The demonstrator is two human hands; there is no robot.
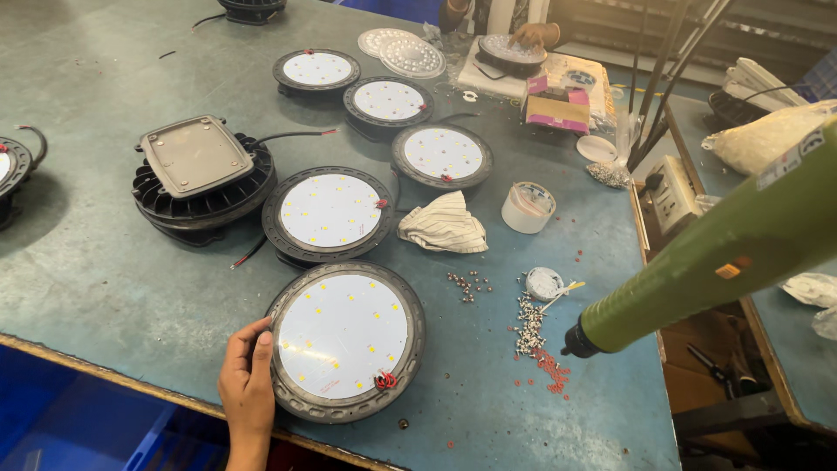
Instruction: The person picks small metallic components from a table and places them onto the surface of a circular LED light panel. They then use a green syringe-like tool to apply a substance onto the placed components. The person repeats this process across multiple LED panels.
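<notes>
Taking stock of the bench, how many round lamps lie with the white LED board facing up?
5: nearest lamp by left hand, next lamp, third lamp, fourth lamp, farthest lamp. Others may sit off-frame.

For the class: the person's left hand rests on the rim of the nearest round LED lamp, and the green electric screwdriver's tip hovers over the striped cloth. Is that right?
Not quite. In the head view the left hand does rest on the rim of the nearest round LED lamp, but the green electric screwdriver has its tip over the small screws and red washers, not over the striped cloth, which lies farther up the table.
</notes>
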